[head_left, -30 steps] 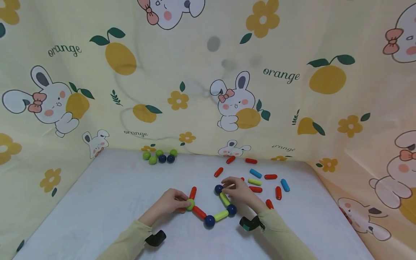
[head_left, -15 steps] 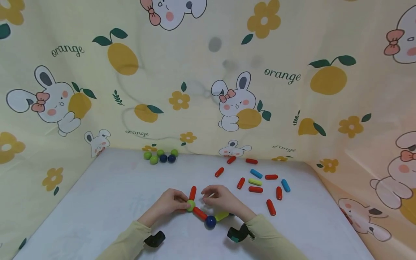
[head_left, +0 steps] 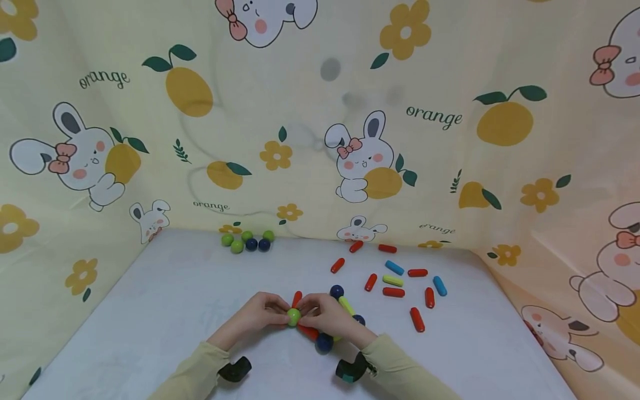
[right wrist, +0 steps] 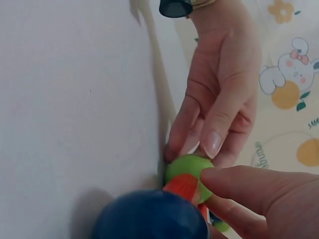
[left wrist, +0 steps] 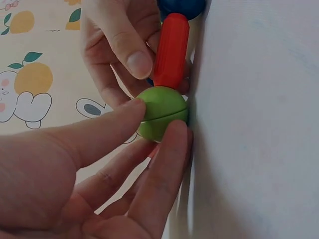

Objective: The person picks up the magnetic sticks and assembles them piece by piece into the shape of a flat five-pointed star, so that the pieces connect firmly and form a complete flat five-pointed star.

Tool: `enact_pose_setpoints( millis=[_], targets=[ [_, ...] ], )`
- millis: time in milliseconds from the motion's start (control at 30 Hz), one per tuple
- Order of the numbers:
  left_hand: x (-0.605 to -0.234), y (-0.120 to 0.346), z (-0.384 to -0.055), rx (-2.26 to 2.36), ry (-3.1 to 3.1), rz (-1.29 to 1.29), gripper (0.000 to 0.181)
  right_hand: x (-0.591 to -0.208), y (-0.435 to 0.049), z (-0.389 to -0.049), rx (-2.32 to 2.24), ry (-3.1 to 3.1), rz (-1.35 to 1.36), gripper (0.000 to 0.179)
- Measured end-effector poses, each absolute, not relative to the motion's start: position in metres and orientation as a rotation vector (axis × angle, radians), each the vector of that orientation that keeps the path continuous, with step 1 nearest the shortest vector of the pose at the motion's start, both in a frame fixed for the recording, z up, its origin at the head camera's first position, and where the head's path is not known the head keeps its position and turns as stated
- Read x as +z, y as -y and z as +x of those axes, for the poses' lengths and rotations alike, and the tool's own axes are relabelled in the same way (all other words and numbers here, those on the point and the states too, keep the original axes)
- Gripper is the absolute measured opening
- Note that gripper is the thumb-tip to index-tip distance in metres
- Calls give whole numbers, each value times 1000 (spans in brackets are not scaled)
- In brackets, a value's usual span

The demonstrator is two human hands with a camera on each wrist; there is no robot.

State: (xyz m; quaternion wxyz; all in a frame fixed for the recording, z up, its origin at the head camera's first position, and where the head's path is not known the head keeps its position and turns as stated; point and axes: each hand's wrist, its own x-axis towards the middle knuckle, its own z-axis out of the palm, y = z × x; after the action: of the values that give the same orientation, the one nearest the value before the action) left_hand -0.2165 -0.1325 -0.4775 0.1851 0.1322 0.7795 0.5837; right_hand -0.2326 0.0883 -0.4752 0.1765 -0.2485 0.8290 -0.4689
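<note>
A green ball sits between my two hands, part of a chain of balls and rods on the table. My left hand pinches it from the left, thumb and fingertips on it in the left wrist view. My right hand has its fingertips on the ball's right side; its thumb overlaps the ball in the right wrist view. One red rod points away behind the ball. Another red rod joins the ball to a dark blue ball. A yellow-green rod links two more blue balls, partly hidden by my right hand.
Several loose green and dark blue balls lie at the back left. Scattered over the back right are red rods, two blue rods and a yellow-green rod. A printed cloth rises behind the white table.
My right hand let go of the far blue ball at the chain's end and moved left to the green ball. My left hand stayed on the green ball.
</note>
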Motion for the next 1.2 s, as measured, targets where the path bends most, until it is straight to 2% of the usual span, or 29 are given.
enact_pose_setpoints(
  millis=[467,667,900,1200],
  targets=[
    [-474,143,-225,1586,-2122,412,32,-474,-80,-229,-1368,-2436,-662,16],
    [-474,147,-236,1587,-2195,306,31,-471,-79,-227,-1417,-2402,-613,22],
    [-468,157,-267,1696,-2433,143,29,-471,-76,-225,-1420,-2395,-595,24],
    [-470,174,-316,1812,-2751,173,51,-471,-75,-224,-1444,-2361,-579,26]
  ],
)
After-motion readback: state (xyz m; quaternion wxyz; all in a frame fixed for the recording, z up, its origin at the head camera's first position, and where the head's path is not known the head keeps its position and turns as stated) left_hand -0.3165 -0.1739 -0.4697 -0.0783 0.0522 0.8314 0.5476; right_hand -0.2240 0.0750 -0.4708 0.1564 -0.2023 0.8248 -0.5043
